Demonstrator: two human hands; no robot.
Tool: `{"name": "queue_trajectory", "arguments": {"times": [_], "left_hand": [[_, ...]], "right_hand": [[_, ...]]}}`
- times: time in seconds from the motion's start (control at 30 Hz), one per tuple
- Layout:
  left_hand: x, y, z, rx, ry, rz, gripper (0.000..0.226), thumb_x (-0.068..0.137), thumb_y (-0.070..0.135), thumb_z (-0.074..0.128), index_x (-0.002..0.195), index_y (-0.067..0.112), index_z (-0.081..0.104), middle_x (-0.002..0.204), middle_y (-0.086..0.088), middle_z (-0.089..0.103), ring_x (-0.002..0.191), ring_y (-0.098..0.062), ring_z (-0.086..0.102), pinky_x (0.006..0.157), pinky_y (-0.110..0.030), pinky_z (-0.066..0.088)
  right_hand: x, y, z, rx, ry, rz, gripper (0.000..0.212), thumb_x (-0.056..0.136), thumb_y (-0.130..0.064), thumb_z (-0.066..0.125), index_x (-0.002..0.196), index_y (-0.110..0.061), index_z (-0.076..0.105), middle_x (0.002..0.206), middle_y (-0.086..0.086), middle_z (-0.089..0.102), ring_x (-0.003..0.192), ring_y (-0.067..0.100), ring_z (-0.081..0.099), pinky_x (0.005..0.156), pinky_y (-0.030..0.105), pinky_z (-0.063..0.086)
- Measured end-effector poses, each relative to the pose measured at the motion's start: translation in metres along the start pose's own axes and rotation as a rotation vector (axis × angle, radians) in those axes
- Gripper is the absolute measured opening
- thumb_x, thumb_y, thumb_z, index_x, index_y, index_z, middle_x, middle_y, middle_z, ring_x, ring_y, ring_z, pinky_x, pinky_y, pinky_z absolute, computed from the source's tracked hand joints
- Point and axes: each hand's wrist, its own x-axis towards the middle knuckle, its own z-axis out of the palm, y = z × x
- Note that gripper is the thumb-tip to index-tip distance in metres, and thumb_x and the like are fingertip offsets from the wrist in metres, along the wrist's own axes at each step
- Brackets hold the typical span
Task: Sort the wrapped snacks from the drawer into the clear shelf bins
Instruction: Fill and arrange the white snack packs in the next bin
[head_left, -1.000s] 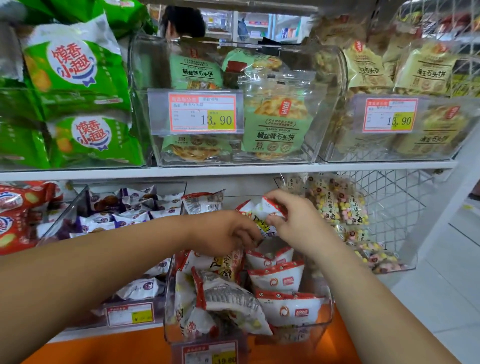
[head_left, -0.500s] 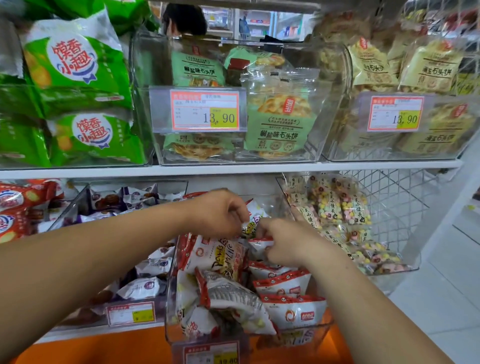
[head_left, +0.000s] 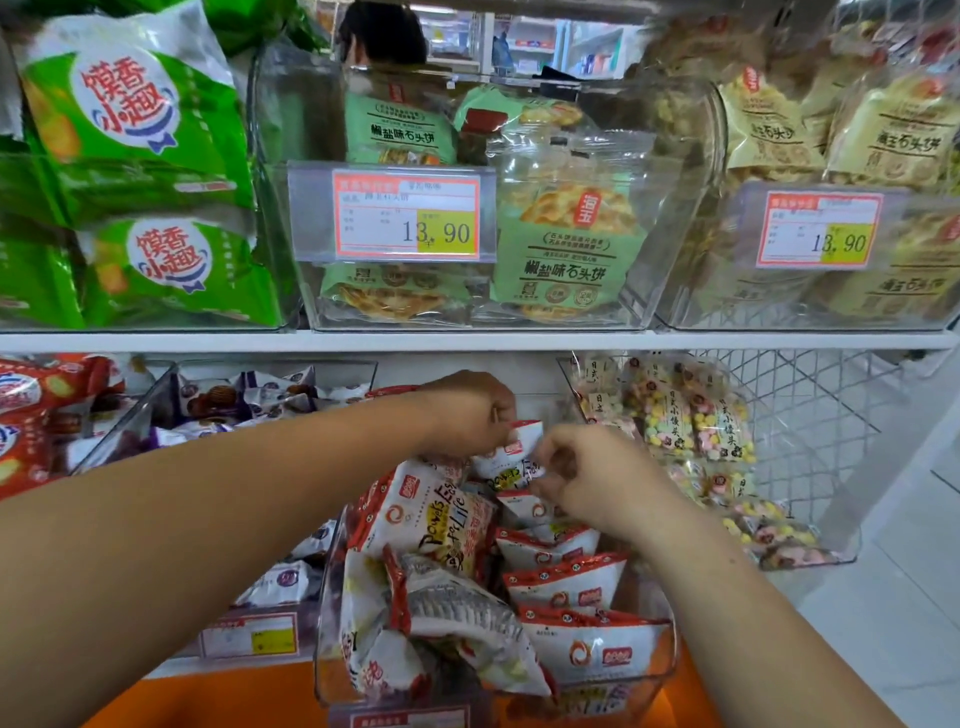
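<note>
Your left hand (head_left: 467, 415) and right hand (head_left: 592, 470) both pinched one packet (head_left: 511, 449), shelf (head_left: 519, 340) edge close above, packed bin (head_left: 324, 623) below, candy bags (head_left: 717, 431) to their right

Both bare forearms reach forward and converge. The left grip (head_left: 467, 415), knuckles up, curls its fingers and pinches the top of a small white-and-red wrapped snack packet (head_left: 511, 449). The right grip (head_left: 587, 475), just beside the left grip and slightly lower, pinches the packet's opposite edge with curled fingers.
</note>
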Motion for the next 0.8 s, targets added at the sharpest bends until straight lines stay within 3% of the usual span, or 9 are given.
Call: {"name": "queue_trajectory", "arguments": {"times": [0.1, 0.17, 0.23, 0.3, 0.43, 0.53, 0.63, 0.7, 0.8], "left_hand": [[0.0, 0.012, -0.005, 0.06, -0.02, 0.105, 0.021, 0.1, 0.041, 0.058, 0.082, 0.029, 0.055, 0.081, 0.01, 0.058, 0.076, -0.013, 0.052, 0.074, -0.035, 0.049], [0.001, 0.018, -0.002, -0.033, -0.061, 0.122, 0.018, 0.1, 0.038, 0.059, 0.086, 0.026, 0.058, 0.082, 0.008, 0.059, 0.075, -0.013, 0.052, 0.078, -0.037, 0.05], [0.001, 0.02, 0.003, -0.098, -0.12, 0.108, 0.015, 0.101, 0.034, 0.06, 0.088, 0.026, 0.065, 0.084, 0.008, 0.063, 0.078, -0.014, 0.057, 0.081, -0.037, 0.051], [-0.004, 0.016, 0.002, -0.108, -0.188, 0.098, 0.014, 0.101, 0.03, 0.061, 0.096, 0.028, 0.074, 0.093, 0.011, 0.072, 0.086, -0.016, 0.066, 0.084, -0.035, 0.055], [-0.024, 0.004, -0.018, -0.142, -0.159, 0.049, 0.012, 0.097, 0.028, 0.067, 0.107, 0.026, 0.072, 0.102, 0.008, 0.076, 0.085, -0.009, 0.069, 0.072, -0.021, 0.055], [-0.047, -0.007, -0.027, -0.119, -0.305, 0.087, 0.023, 0.087, 0.046, 0.077, 0.101, 0.028, 0.076, 0.094, 0.013, 0.077, 0.084, -0.005, 0.071, 0.082, -0.027, 0.058], [-0.06, -0.014, -0.024, -0.01, -0.393, 0.084, 0.045, 0.076, 0.057, 0.083, 0.114, 0.035, 0.071, 0.11, 0.02, 0.073, 0.101, 0.0, 0.068, 0.096, -0.03, 0.054], [-0.063, -0.016, -0.024, 0.02, -0.4, 0.095, 0.05, 0.076, 0.055, 0.084, 0.119, 0.036, 0.069, 0.114, 0.019, 0.071, 0.105, -0.002, 0.067, 0.098, -0.034, 0.055], [-0.068, -0.019, -0.032, -0.107, -0.277, 0.092, 0.04, 0.081, 0.046, 0.083, 0.116, 0.035, 0.068, 0.105, 0.015, 0.074, 0.094, -0.01, 0.071, 0.089, -0.039, 0.06]], "right_hand": [[-0.001, -0.002, -0.004, -0.079, 0.166, -0.036, 0.082, 0.071, -0.046, 0.089, 0.137, -0.037, 0.041, 0.128, -0.008, 0.049, 0.125, 0.019, 0.045, 0.11, 0.042, 0.041], [-0.003, -0.006, -0.008, -0.102, 0.138, -0.074, 0.11, 0.073, -0.044, 0.088, 0.156, -0.041, 0.015, 0.146, -0.006, 0.041, 0.141, 0.021, 0.033, 0.122, 0.048, 0.026], [-0.004, -0.01, -0.009, -0.092, 0.016, -0.08, 0.104, 0.083, -0.035, 0.081, 0.159, -0.041, 0.01, 0.149, -0.006, 0.046, 0.142, 0.021, 0.036, 0.126, 0.048, 0.017], [-0.001, -0.008, -0.004, -0.057, -0.098, -0.08, 0.09, 0.09, -0.029, 0.072, 0.159, -0.04, 0.015, 0.139, -0.005, 0.059, 0.133, 0.021, 0.05, 0.124, 0.045, 0.024], [0.005, -0.004, 0.003, -0.146, -0.197, -0.069, 0.067, 0.099, -0.035, 0.061, 0.155, -0.046, 0.027, 0.146, -0.007, 0.057, 0.136, 0.024, 0.05, 0.12, 0.045, 0.031], [0.007, -0.007, 0.003, -0.24, -0.234, -0.094, 0.047, 0.103, -0.036, 0.051, 0.148, -0.046, 0.042, 0.151, -0.012, 0.051, 0.137, 0.022, 0.048, 0.117, 0.044, 0.031], [0.005, -0.011, 0.003, -0.257, -0.256, -0.089, 0.045, 0.104, -0.032, 0.047, 0.146, -0.046, 0.043, 0.151, -0.016, 0.046, 0.139, 0.018, 0.045, 0.119, 0.045, 0.025], [0.004, -0.012, 0.002, -0.281, -0.268, -0.091, 0.045, 0.103, -0.03, 0.045, 0.144, -0.046, 0.043, 0.149, -0.017, 0.047, 0.14, 0.016, 0.043, 0.121, 0.047, 0.019], [0.002, -0.011, 0.003, -0.267, -0.274, -0.075, 0.04, 0.101, -0.028, 0.043, 0.134, -0.05, 0.046, 0.131, -0.015, 0.064, 0.12, 0.018, 0.058, 0.12, 0.046, 0.023]]}}
